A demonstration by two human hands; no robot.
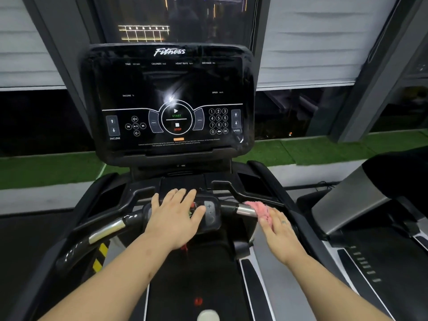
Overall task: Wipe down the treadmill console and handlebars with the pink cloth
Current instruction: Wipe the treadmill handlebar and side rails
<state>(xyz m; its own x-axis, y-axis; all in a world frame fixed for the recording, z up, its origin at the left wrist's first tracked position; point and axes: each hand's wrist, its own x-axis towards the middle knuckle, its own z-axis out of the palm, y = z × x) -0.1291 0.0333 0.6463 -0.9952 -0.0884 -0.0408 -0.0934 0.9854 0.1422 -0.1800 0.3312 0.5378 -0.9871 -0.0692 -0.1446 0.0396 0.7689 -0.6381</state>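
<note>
The black treadmill console (171,98) stands upright ahead, its screen dark with white button markings. Below it runs the front handlebar (108,230) with chrome grip sections. My left hand (176,216) lies flat with straight fingers on the middle control block of the bar. My right hand (279,232) presses the pink cloth (259,210) with straight fingers against the right part of the handlebar, beside a chrome sensor (246,210). Most of the cloth is hidden under that hand.
A second treadmill (370,216) stands close on the right. The black running belt (196,274) lies below my arms, with a white object (208,315) at the bottom edge. Green turf (324,149) and dark windows lie behind the console.
</note>
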